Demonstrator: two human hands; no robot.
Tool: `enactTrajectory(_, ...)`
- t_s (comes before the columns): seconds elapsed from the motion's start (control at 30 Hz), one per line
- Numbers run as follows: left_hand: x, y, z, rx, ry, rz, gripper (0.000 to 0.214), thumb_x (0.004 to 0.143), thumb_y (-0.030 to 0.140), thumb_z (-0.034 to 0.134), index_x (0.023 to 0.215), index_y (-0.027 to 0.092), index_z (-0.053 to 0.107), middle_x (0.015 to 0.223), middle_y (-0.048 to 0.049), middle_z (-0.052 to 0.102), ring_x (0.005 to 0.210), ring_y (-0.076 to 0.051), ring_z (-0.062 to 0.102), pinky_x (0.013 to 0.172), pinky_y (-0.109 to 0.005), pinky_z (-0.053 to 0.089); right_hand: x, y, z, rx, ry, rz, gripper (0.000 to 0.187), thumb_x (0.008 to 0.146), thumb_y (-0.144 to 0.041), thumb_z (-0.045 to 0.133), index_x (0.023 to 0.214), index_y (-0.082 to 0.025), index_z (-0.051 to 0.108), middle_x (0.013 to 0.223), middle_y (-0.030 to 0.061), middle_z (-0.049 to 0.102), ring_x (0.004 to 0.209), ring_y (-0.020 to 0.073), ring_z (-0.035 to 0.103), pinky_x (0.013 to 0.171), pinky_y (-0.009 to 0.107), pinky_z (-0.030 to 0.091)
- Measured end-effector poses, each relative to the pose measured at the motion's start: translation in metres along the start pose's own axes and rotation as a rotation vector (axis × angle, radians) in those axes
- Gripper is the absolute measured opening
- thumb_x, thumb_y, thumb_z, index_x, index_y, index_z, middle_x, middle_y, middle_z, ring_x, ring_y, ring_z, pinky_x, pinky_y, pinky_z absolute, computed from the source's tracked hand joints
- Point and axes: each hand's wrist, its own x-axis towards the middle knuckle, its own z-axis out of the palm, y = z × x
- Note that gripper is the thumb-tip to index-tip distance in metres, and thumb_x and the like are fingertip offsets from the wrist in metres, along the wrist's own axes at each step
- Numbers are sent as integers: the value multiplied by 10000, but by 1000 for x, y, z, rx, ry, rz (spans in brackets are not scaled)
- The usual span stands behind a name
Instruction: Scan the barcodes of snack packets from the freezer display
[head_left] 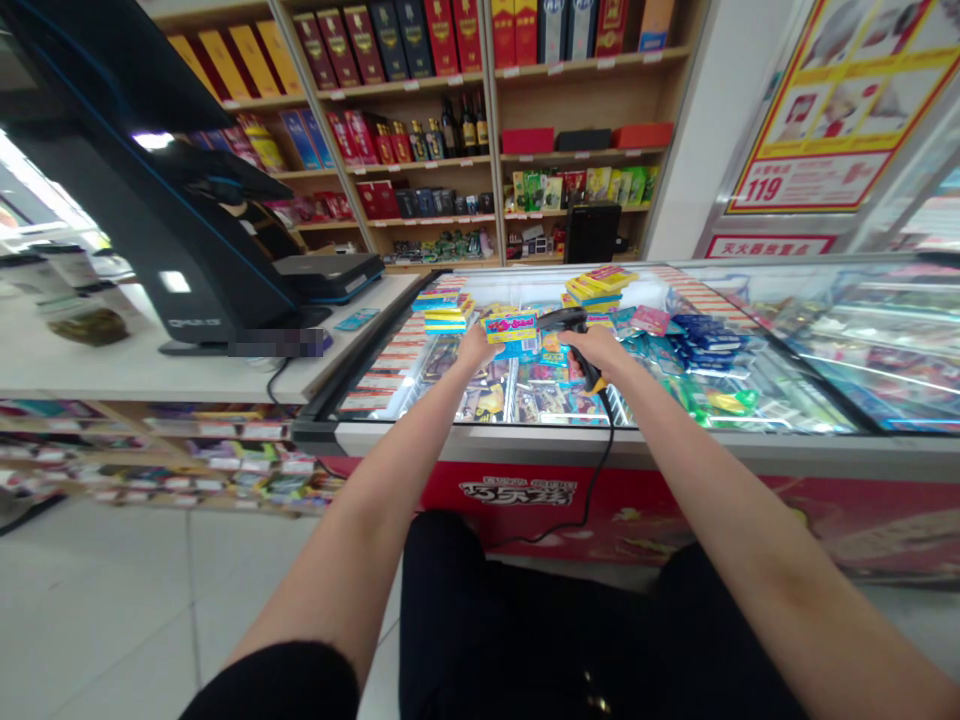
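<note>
My left hand grips a small blue-and-yellow snack packet with pink lettering, held up above the glass-topped freezer. Wrapped in my right hand is a black barcode scanner with a yellow-tipped handle, its head pointing left at the packet. A black cable hangs from the scanner's handle down the freezer's front. Behind my left hand sits a stack of blue and yellow packets. Another stack of yellow packets is just behind the scanner. To the right lie dark blue packets and a pink packet.
A red-fronted freezer spans the space before my legs. On the left, a white counter carries a black checkout terminal and lidded cups. Shelves of boxes and bottles stand behind.
</note>
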Motion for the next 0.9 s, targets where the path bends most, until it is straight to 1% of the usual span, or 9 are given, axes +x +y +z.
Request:
enactTrajectory(0.1, 0, -3, 2, 38, 17, -11, 346, 579, 176, 815, 778, 203, 534, 802, -46, 652, 906, -256, 669, 784, -297, 497, -2, 1, -2, 5, -2, -3, 224, 809, -241, 676, 658, -177, 524, 452, -9, 530, 342, 111, 466, 356, 231, 408)
enactTrajectory(0.13, 0, -3, 2, 20, 3, -31, 338, 595, 185, 812, 775, 203, 526, 773, -32, 639, 851, -238, 673, 771, -299, 502, -2, 1, -2, 5, -4, -4, 226, 808, -243, 679, 658, -178, 524, 453, -9, 529, 343, 112, 466, 356, 231, 407)
enactTrajectory(0.23, 0, 0, 5, -131, -49, -95, 306, 643, 203, 801, 732, 202, 508, 678, 10, 578, 710, -182, 651, 729, -299, 516, -2, 3, -4, 6, -15, -7, 230, 812, -246, 678, 655, -179, 524, 455, -9, 530, 347, 114, 471, 358, 230, 406)
enactTrajectory(0.3, 0, 3, 5, -254, -62, -126, 308, 653, 202, 806, 700, 201, 502, 629, 24, 540, 665, -161, 627, 713, -297, 521, -3, 4, -5, 10, -19, -14, 231, 814, -246, 676, 652, -178, 526, 460, -7, 535, 350, 113, 473, 359, 229, 406)
enactTrajectory(0.37, -1, 7, 5, -335, -60, -147, 317, 650, 185, 813, 683, 201, 498, 601, 29, 522, 640, -151, 609, 707, -301, 527, -4, 4, -6, 12, -18, -17, 231, 815, -244, 676, 652, -174, 529, 465, -5, 540, 351, 110, 470, 359, 227, 407)
enactTrajectory(0.43, -2, 9, 4, -363, -63, -150, 314, 654, 171, 811, 682, 200, 500, 591, 28, 520, 627, -147, 599, 708, -308, 534, -7, 3, -7, 0, -13, -14, 234, 821, -241, 667, 646, -172, 528, 460, -5, 538, 349, 110, 469, 358, 226, 409)
enactTrajectory(0.67, -5, 18, 0, -352, -57, -136, 238, 681, 154, 785, 731, 192, 556, 592, 35, 502, 665, -144, 600, 749, -314, 550, -17, -4, -15, -57, 11, -33, 264, 816, -212, 666, 611, -174, 504, 447, 1, 531, 346, 105, 473, 346, 213, 399)
enactTrajectory(0.8, -6, 23, -2, -342, -40, -124, 264, 690, 142, 776, 693, 184, 515, 609, 32, 508, 636, -124, 575, 726, -298, 552, -22, -6, -17, -87, 10, -37, 263, 817, -192, 651, 603, -172, 499, 436, -3, 515, 343, 108, 472, 341, 216, 393)
enactTrajectory(0.9, -5, 25, -2, -315, -40, -106, 281, 722, 139, 750, 673, 182, 476, 598, 39, 496, 586, -105, 547, 695, -293, 558, -25, -8, -18, -93, 14, -33, 263, 816, -192, 656, 606, -173, 499, 432, -1, 512, 339, 110, 465, 343, 224, 392)
